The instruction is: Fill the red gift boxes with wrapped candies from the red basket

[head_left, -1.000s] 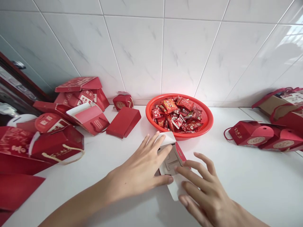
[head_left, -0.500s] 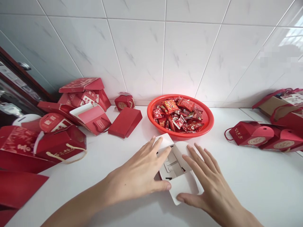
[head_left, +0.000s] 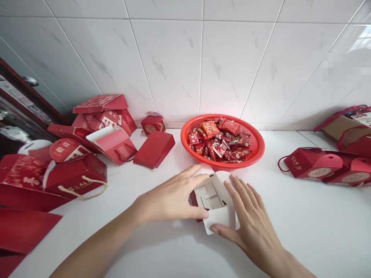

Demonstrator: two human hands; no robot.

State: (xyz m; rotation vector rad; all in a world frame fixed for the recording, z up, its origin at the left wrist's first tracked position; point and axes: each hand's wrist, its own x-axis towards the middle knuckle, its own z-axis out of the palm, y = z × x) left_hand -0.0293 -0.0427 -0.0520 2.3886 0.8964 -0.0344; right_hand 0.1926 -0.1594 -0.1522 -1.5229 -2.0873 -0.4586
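Between my hands stands a small gift box (head_left: 213, 196), red outside and white inside, its top open. White flaps spread around the opening, and folded tabs show on its bottom. My left hand (head_left: 174, 193) is at the box's left side, fingers along the far edge and thumb at the near corner. On the opposite side, my right hand (head_left: 251, 216) lies with its fingers along the right flap and its thumb against the near flap (head_left: 220, 219). The hands hold the box loosely between them.
A red plastic basket (head_left: 259, 148) full of wrapped sweets (head_left: 222, 135) stands just beyond the box. Red gift boxes crowd the left, among them one with a rope handle (head_left: 77, 175). A flat red box (head_left: 155, 148) lies nearer. More red boxes (head_left: 314, 164) stand right. A tiled wall closes the back.
The box has shifted slightly away from me, toward the basket. Both hands have drawn closer around it, and my left fingers now cover more of its far-left flap.
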